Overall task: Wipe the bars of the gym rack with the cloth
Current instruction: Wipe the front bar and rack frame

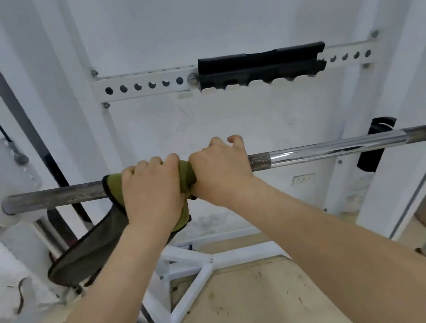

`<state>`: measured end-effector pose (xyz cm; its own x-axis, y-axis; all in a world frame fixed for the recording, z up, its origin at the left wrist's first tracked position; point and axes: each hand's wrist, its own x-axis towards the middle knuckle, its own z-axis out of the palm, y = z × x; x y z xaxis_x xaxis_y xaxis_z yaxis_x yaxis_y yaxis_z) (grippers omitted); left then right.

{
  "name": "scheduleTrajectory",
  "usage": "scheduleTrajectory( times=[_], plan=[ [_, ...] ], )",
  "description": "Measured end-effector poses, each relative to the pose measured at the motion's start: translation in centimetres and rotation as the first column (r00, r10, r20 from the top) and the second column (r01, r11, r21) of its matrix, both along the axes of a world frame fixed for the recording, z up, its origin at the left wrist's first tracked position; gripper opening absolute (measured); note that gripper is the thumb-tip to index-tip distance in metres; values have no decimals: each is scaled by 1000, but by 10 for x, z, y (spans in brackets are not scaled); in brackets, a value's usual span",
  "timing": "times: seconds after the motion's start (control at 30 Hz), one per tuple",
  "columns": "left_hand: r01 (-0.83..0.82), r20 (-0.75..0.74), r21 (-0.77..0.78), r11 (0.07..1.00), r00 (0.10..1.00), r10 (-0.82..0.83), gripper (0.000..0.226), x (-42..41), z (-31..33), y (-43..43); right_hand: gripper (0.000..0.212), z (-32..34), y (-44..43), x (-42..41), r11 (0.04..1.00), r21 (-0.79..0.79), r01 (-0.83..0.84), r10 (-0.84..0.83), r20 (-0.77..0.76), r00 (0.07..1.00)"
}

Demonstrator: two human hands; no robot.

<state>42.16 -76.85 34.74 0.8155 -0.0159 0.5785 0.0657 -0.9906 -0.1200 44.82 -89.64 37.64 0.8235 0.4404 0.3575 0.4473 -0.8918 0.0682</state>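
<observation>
Both bare forearms reach forward side by side, palms turned down. The left hand (152, 189) curls its fingers over the cloth (114, 185) draped on the bar (54, 197). The right hand (219, 174), pressed close against the left, curls over the bar itself, with two fingertips lifted at the far side.

**Olive cloth (89, 249) wrapped on the barbell (54, 197)**

The black-edged cloth wraps the horizontal barbell under the left hand (152, 189), bunching against the right hand (219, 174). Its loose end hangs below the left wrist. The barbell is dull and knurled left of the hands, bright chrome to their right.
</observation>
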Motion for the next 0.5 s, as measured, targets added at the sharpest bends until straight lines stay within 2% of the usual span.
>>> scheduleTrajectory(
  times=[0.27, 0.37, 0.5],
  plan=[
    [110, -52, 59, 992, 993, -107, 30, 16, 2, -112, 20, -8, -132, 11, 990, 42, 135, -135, -9, 991],
    [205, -57, 90, 975, 978, -200, 31, 23, 6, -158, 16, -8, -192, 14, 987, 31, 158, -158, 8, 987],
    [386, -181, 87, 918, 913, -367, 41, 41, 13, -257, 39, 1, -275, 16, 961, -67, 267, -271, -63, 960]
  ],
)
